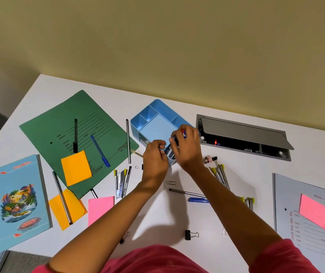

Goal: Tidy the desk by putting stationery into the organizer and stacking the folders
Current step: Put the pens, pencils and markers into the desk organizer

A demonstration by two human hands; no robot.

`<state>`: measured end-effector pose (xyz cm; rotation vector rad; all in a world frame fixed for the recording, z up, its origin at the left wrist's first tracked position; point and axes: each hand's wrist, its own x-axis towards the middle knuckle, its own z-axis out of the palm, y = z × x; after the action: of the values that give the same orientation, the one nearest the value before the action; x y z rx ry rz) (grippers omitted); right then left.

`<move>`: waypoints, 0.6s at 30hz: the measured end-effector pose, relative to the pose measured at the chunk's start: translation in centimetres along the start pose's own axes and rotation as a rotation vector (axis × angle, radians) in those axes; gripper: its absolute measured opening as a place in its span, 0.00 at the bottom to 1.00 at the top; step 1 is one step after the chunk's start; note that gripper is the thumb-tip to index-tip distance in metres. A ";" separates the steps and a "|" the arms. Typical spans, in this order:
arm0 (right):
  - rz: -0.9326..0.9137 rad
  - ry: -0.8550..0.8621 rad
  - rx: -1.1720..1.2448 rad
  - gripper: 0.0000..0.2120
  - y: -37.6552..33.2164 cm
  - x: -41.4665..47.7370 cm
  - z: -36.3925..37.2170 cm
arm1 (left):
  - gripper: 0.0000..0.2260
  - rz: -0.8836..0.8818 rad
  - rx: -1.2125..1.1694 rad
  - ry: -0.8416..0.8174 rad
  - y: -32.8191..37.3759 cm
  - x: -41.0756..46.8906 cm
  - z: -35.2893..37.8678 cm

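Cluttered worktop (246,174). Green folder (59,125) at left is flat, light and floppy: lift it by an edge. Blue organizer (153,129) sits centre. Right hand (187,146) grips markers (169,153) in the near slot: light, stiff, slick, best held mid-barrel. Left hand (154,154) is curled at the rim, grip unclear.

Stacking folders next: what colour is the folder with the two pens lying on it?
The folder is dark green, shown best in the head view.

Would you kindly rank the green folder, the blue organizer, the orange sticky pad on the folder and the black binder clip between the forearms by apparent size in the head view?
1. green folder
2. blue organizer
3. orange sticky pad
4. black binder clip, smallest despite lying nearest the camera
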<state>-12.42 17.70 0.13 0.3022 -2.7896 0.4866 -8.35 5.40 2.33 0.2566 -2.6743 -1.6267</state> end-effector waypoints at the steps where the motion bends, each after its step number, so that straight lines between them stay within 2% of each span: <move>1: 0.042 -0.021 0.004 0.10 -0.1 0.1 0.1 | 0.14 -0.006 0.011 -0.003 0.0 0.1 0.0; 8: 0.097 -0.044 0.063 0.14 -0.2 -0.3 -0.3 | 0.14 0.020 -0.004 -0.019 -0.1 -0.1 -0.7; 12: 0.159 0.092 0.189 0.18 -0.5 -2.9 -1.1 | 0.13 0.049 0.001 -0.007 -1.0 -0.9 -1.6; 15: 0.175 0.208 0.242 0.14 -0.4 -6.1 -1.5 | 0.15 0.035 0.031 -0.009 -2.1 -1.9 -2.5; 18: 0.322 0.251 0.257 0.12 -0.4 -9.3 -1.8 | 0.14 0.016 0.081 -0.035 -3.6 -3.5 -3.2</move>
<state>-3.19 19.42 -1.06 -0.1524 -2.5362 0.8948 -4.15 1.42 0.97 0.2077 -2.7645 -1.5353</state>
